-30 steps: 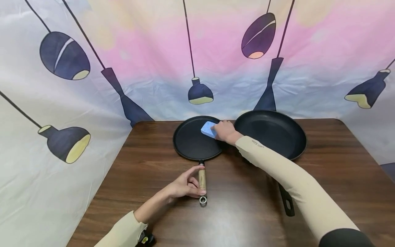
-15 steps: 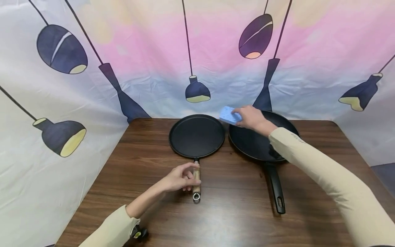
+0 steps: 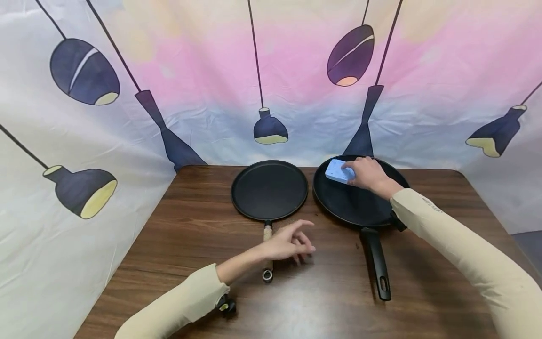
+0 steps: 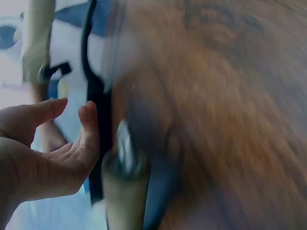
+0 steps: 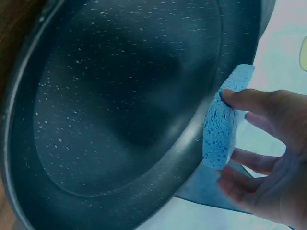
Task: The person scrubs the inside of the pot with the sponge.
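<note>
My right hand (image 3: 370,175) pinches a light blue sponge (image 3: 340,171) at the far left part of the deep black frying pan (image 3: 355,207). In the right wrist view the sponge (image 5: 221,122) is between thumb and fingers beside the pan's inner wall (image 5: 110,105); whether it touches is hard to tell. My left hand (image 3: 288,243) hovers over the wooden handle (image 3: 268,233) of the flat black crepe pan (image 3: 269,190), fingers loosely spread and holding nothing. In the left wrist view the left hand (image 4: 57,153) is apart from that handle (image 4: 125,191), which is blurred.
Both pans lie side by side on a brown wooden table (image 3: 190,245), handles toward me. The frying pan's black handle (image 3: 376,263) points to the near edge. Behind the table hangs a cloth (image 3: 211,94) printed with lamps.
My right hand has carried the sponge from the crepe pan across to the frying pan. My left hand has let go of the wooden handle and moved right.
</note>
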Demonstrator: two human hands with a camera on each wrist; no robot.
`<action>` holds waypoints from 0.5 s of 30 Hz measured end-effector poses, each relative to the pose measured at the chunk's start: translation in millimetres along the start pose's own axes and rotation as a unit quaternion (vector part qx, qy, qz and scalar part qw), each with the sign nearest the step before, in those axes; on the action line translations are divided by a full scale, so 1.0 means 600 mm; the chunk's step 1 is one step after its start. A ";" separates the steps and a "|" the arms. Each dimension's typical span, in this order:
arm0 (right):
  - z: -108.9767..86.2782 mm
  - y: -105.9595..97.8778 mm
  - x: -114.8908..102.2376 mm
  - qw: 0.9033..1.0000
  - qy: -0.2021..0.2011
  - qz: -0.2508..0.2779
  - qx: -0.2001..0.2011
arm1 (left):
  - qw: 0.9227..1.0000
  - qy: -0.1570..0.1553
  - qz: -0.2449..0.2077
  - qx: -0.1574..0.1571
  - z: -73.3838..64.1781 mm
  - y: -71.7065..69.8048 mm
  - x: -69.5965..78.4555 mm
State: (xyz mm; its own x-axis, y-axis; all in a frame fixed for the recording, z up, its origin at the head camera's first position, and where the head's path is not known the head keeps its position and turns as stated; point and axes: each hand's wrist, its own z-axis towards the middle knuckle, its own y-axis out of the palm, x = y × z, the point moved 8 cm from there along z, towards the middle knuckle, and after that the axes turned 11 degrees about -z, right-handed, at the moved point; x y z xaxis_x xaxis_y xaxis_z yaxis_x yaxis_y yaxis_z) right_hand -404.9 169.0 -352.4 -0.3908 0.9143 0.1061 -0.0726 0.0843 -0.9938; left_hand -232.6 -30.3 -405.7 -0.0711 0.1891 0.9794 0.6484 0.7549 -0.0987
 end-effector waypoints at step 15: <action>0.043 0.048 0.028 0.997 -0.024 -0.070 -0.035 | 0.991 -0.056 -0.054 -0.113 0.088 0.191 0.007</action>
State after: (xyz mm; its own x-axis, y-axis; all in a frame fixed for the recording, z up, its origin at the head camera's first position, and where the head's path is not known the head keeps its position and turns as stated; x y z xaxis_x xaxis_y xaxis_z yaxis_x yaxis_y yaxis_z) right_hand -437.2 176.7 -378.5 -0.4257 0.8714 0.2439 -0.0664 0.2387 -0.9688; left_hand -198.4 90.1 -422.1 -0.2251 0.1924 0.9552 0.7844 0.6173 0.0605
